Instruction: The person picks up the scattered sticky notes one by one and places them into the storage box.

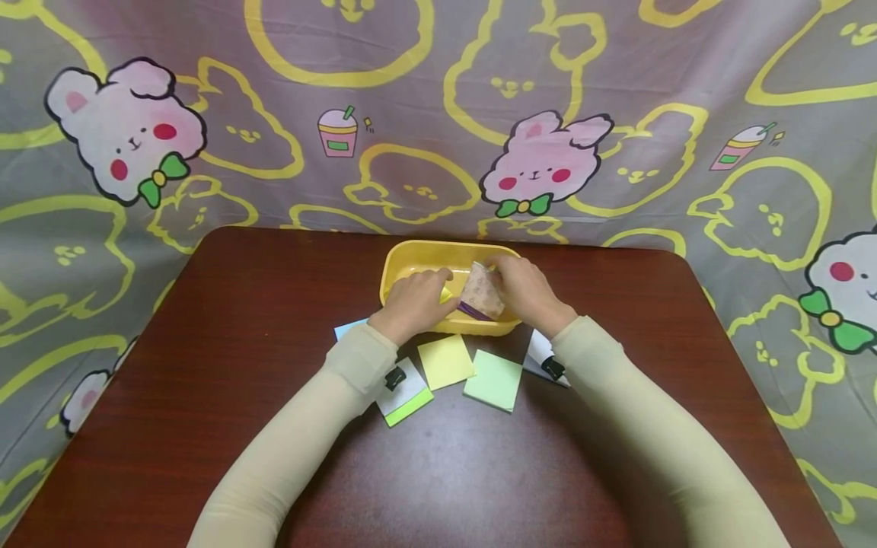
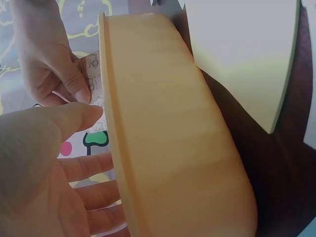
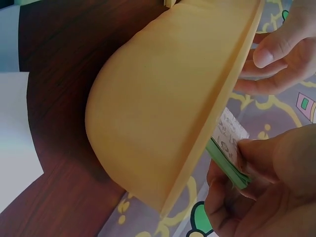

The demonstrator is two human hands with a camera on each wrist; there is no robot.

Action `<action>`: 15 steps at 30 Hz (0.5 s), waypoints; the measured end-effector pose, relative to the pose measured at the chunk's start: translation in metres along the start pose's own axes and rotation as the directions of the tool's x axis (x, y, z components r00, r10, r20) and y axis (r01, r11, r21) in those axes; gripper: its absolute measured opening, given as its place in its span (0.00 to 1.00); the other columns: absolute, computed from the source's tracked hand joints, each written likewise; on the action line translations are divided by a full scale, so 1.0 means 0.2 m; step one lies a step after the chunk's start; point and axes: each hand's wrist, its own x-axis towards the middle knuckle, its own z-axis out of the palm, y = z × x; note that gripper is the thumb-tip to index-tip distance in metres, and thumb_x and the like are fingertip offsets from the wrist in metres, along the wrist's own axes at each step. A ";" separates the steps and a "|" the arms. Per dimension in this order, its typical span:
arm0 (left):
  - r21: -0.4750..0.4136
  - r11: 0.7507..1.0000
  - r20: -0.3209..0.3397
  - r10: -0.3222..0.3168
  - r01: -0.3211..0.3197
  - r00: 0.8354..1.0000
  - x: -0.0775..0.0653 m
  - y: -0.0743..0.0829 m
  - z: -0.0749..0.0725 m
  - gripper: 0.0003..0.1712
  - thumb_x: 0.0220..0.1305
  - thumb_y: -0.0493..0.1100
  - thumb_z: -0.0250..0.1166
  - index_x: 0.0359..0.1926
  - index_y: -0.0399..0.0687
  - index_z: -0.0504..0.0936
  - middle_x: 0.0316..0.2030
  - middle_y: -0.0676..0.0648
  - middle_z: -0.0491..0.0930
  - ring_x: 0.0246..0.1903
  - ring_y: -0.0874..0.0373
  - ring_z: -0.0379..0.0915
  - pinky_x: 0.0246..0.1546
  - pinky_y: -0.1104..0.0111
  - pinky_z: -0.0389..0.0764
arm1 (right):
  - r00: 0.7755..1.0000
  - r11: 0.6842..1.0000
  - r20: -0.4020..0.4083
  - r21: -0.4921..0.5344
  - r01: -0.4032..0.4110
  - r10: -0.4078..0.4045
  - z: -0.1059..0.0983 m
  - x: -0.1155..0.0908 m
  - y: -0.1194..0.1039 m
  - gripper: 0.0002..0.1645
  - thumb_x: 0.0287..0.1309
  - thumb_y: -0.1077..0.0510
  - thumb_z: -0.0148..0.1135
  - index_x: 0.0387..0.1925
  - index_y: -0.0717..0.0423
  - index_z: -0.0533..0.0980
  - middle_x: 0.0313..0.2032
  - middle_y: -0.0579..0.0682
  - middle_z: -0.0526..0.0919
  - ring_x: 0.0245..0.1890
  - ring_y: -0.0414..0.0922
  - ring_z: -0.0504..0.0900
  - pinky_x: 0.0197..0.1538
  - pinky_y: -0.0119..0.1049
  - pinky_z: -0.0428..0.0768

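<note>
A yellow plastic basket stands toward the back of the table. Over its right end my right hand pinches a small notepad, thumb on the patterned cover and fingers behind; green page edges show on the pad in the right wrist view. A purple strip lies along its lower edge in the head view. My left hand reaches over the basket's near rim, fingers loosely spread and thumb apart, with nothing gripped. A bit of yellow paper shows beside its thumb. The near wall hides the basket's floor from both wrist views.
In front of the basket lie a yellow sticky-note pad, a light green pad and a white pad with a bright green edge. A blue pad is partly under my left forearm. A patterned curtain hangs behind the table.
</note>
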 end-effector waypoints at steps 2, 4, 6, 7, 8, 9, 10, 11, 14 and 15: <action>0.005 1.000 0.001 -0.002 0.002 1.000 0.00 0.00 0.00 0.29 0.62 0.58 0.56 0.60 0.49 0.73 0.47 0.48 0.81 0.41 0.53 0.77 0.33 0.61 0.75 | 1.000 1.000 0.001 -0.010 0.012 -0.012 0.01 0.01 0.00 0.17 0.64 0.61 0.51 0.53 0.60 0.75 0.48 0.56 0.80 0.41 0.49 0.77 0.47 0.45 0.76; 0.008 1.000 0.001 -0.002 0.002 1.000 0.00 -0.01 0.00 0.29 0.62 0.58 0.56 0.60 0.48 0.73 0.48 0.47 0.80 0.42 0.52 0.77 0.34 0.60 0.76 | 1.000 1.000 0.005 -0.015 0.023 -0.023 0.02 0.01 0.01 0.17 0.64 0.62 0.51 0.52 0.60 0.76 0.47 0.56 0.81 0.41 0.49 0.77 0.46 0.45 0.76; 0.012 1.000 0.001 -0.003 0.003 1.000 0.01 -0.01 -0.01 0.30 0.62 0.58 0.56 0.60 0.48 0.73 0.48 0.47 0.80 0.42 0.51 0.77 0.35 0.59 0.76 | 1.000 0.999 0.007 -0.022 0.027 -0.027 0.02 0.02 0.01 0.16 0.63 0.62 0.51 0.51 0.60 0.76 0.46 0.55 0.81 0.39 0.49 0.77 0.45 0.44 0.76; 0.013 1.000 0.002 -0.003 0.003 1.000 0.01 -0.01 -0.01 0.30 0.62 0.58 0.56 0.60 0.48 0.73 0.48 0.47 0.80 0.42 0.51 0.77 0.36 0.59 0.76 | 1.000 0.999 0.011 -0.022 0.028 -0.028 0.03 0.02 0.01 0.16 0.63 0.62 0.52 0.50 0.60 0.76 0.46 0.55 0.81 0.38 0.49 0.77 0.44 0.44 0.76; 0.013 1.000 0.003 -0.002 0.002 1.000 0.01 -0.02 -0.01 0.30 0.62 0.58 0.56 0.60 0.48 0.73 0.48 0.46 0.80 0.42 0.50 0.77 0.35 0.59 0.76 | 0.999 0.999 0.015 -0.021 0.031 -0.030 0.03 0.02 0.01 0.16 0.62 0.63 0.51 0.50 0.60 0.77 0.45 0.55 0.81 0.37 0.49 0.77 0.44 0.44 0.76; 0.013 1.000 0.005 -0.001 0.001 1.000 0.01 -0.02 -0.01 0.30 0.62 0.58 0.57 0.60 0.47 0.73 0.48 0.46 0.80 0.42 0.50 0.77 0.35 0.58 0.76 | 0.999 0.999 0.019 -0.019 0.032 -0.032 0.03 0.02 0.01 0.16 0.62 0.63 0.51 0.50 0.60 0.77 0.45 0.55 0.81 0.37 0.49 0.76 0.44 0.44 0.76; 0.015 1.000 0.007 -0.001 0.000 1.000 0.01 -0.02 -0.01 0.30 0.62 0.58 0.57 0.60 0.47 0.73 0.48 0.46 0.80 0.42 0.50 0.77 0.36 0.58 0.76 | 0.999 0.999 0.023 -0.020 0.032 -0.032 0.04 0.02 0.02 0.16 0.62 0.63 0.51 0.50 0.60 0.77 0.45 0.55 0.81 0.37 0.49 0.76 0.43 0.44 0.76; 0.019 1.000 0.010 -0.001 0.000 1.000 0.01 -0.02 -0.01 0.30 0.62 0.58 0.56 0.60 0.47 0.73 0.48 0.46 0.80 0.42 0.50 0.77 0.36 0.58 0.76 | 0.999 0.999 0.028 -0.018 0.034 -0.034 0.04 0.03 0.02 0.16 0.63 0.64 0.50 0.50 0.60 0.77 0.45 0.56 0.81 0.36 0.49 0.76 0.43 0.44 0.76; 0.028 1.000 0.018 0.002 -0.002 1.000 0.02 -0.03 -0.01 0.31 0.62 0.58 0.57 0.60 0.47 0.73 0.48 0.45 0.80 0.43 0.50 0.77 0.37 0.58 0.77 | 0.998 0.999 0.042 -0.017 0.038 -0.037 0.04 0.03 0.02 0.17 0.63 0.65 0.50 0.51 0.61 0.76 0.46 0.56 0.81 0.38 0.49 0.76 0.45 0.44 0.76; 0.032 0.999 0.020 0.002 -0.003 1.000 0.02 -0.03 -0.01 0.31 0.62 0.58 0.57 0.60 0.46 0.73 0.48 0.45 0.80 0.43 0.49 0.77 0.37 0.58 0.77 | 0.998 0.999 0.047 -0.019 0.036 -0.035 0.05 0.03 0.02 0.17 0.63 0.65 0.49 0.51 0.61 0.76 0.46 0.56 0.81 0.38 0.49 0.77 0.46 0.45 0.76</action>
